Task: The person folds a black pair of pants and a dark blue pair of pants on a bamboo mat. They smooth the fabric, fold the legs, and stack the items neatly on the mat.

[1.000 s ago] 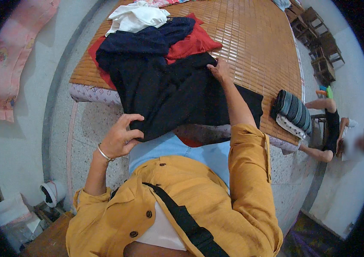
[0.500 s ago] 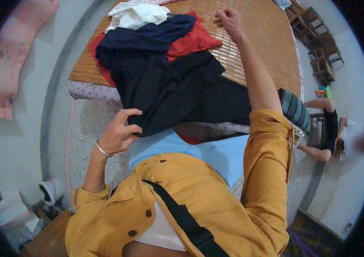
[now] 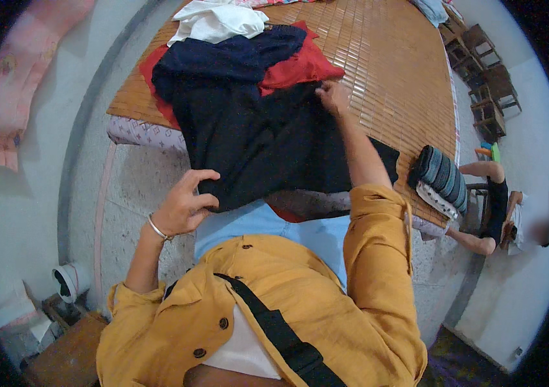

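Note:
A black garment (image 3: 261,142), its exact kind unclear, lies spread over the near edge of a slatted bamboo mat, partly hanging toward my lap. My left hand (image 3: 187,203), a bangle on its wrist, is bent around the garment's near-left edge, fingertips on the cloth. At the far-right edge, the fingers of my right hand (image 3: 335,98) are closed on the fabric. Beyond the black cloth lies a navy garment (image 3: 223,61), with a red garment (image 3: 303,64) partly under both. A white cloth (image 3: 216,22) sits bunched at the far end.
The bamboo mat (image 3: 390,71) covers a raised bed. Folded striped grey cloth (image 3: 441,177) sits on its right edge, on a dotted white one (image 3: 436,201). A seated person (image 3: 523,219) is at the right. Wooden stools (image 3: 490,97) stand along the wall.
My right hand has come down and nearer from above the mat onto the black garment's far edge. The garment's right part has shifted and lies flatter. My left hand stays at its edge.

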`<state>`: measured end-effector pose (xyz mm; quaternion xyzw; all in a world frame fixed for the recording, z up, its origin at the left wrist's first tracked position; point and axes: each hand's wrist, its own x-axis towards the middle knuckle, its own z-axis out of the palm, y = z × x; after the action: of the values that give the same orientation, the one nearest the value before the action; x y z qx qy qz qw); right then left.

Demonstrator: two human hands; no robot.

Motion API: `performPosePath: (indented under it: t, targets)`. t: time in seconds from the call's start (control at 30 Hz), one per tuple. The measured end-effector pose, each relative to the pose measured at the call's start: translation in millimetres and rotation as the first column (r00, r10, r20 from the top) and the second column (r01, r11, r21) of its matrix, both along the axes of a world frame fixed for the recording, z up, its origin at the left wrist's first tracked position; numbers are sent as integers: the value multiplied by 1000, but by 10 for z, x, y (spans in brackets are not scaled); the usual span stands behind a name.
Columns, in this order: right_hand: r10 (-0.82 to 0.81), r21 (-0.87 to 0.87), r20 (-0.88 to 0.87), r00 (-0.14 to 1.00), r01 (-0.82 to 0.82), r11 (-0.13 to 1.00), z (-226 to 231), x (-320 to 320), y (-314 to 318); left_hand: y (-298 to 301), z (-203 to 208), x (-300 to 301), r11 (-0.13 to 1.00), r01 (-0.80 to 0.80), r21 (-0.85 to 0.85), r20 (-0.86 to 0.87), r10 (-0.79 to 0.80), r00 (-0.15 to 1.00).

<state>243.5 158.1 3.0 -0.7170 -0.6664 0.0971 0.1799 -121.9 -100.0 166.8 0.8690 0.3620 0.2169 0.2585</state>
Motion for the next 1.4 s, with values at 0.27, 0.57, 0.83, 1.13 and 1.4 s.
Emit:
performPosePath:
  t: [0.27,0.57,0.83,1.13,1.4]
  targets:
    - [345,790,-308,887,36,612,2157,270,575,48,-25,-53,993,-116,38,12,116,993]
    - [-56,-86,236,970,78,993,1774,1878,-302,185,0,-76,972,-205,118,-38,211,977]
    - [-299,-404,-569,766,56,913,506,1720,-1689,263,-20,-22,973,-215,82,-46,219,975]
    - [96,-250,-439,893,-225,942,652,1640,-1882,292,27,58,973,-207,103,-51,213,976]
    - [-396,-295,-887,239,368,882,1332,1881,-1208,266,16,-58,951,-304,66,-35,306,951]
